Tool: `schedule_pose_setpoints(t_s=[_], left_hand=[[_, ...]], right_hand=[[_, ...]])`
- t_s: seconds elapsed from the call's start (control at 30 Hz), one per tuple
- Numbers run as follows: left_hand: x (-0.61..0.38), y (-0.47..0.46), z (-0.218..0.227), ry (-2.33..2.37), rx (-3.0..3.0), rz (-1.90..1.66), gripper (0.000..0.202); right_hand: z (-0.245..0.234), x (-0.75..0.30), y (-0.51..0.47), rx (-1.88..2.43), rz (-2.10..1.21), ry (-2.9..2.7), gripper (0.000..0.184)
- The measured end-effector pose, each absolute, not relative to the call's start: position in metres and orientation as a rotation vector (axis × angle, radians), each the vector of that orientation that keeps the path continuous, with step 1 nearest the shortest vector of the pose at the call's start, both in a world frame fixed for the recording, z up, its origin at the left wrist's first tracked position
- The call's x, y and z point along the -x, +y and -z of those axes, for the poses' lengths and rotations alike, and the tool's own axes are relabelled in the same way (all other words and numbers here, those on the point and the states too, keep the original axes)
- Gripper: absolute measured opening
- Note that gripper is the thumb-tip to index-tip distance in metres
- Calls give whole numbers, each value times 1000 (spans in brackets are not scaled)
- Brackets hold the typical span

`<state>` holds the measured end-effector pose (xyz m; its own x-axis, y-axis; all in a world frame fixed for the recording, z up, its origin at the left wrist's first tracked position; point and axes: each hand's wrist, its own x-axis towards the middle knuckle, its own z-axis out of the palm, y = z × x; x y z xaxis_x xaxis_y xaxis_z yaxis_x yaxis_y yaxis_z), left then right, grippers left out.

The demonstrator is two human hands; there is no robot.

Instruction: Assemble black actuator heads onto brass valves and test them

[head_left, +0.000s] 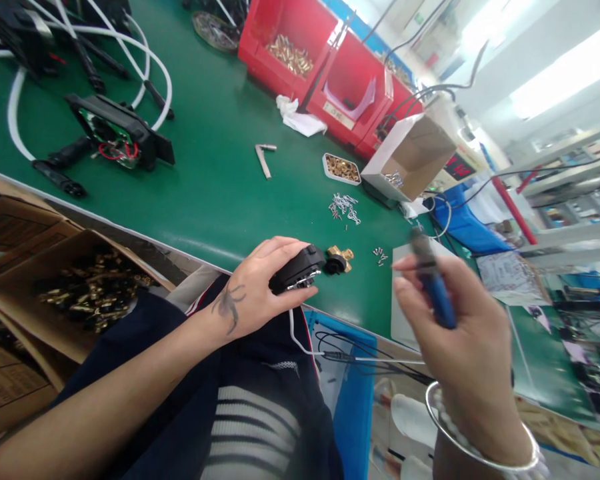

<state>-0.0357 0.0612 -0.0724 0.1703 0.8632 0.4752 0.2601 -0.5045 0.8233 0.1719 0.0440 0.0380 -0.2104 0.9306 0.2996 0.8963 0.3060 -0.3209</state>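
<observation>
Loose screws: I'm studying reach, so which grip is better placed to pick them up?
Likely the right grip: it's nearer the loose screws, though holding a blue-handled tool; the left grip holds a black housing.

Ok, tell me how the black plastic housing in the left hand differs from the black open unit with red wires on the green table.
The black plastic housing is gripped in the left hand, while the black open unit lies untouched on the green table. The unit shows red wires and a green circuit board; the housing shows some silvery parts, the hand hiding part of it. Both are black.
</observation>
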Motion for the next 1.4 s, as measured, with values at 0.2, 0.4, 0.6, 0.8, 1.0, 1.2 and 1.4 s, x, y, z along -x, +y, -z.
schedule_pose_setpoints(t_s=[0.2,0.4,0.6,0.8,1.0,1.2,1.4], left_hand=[[36,62,73,1052,-1891,-1333,40],[35,62,72,1058,-1881,-1355,41],[35,62,73,1056,-1884,-1356,41],[35,62,72,1059,-1874,-1343,41],[35,62,73,1057,-1866,-1329,40],[36,61,72,1053,-1854,-1319,38],[36,61,71,1073,-1847,-1288,37]], right_hand=[[-35,-170,42,1577,-389,-2535,28],[-39,-168,43,1666,-169,-2219,24],[-37,-170,46,1682,-187,-2244,21],[-35,-171,44,1645,-385,-2440,27],[-35,-169,40,1671,-218,-2196,21],[-35,-167,40,1707,-185,-2068,19],[-39,-166,41,1710,-365,-2387,25]])
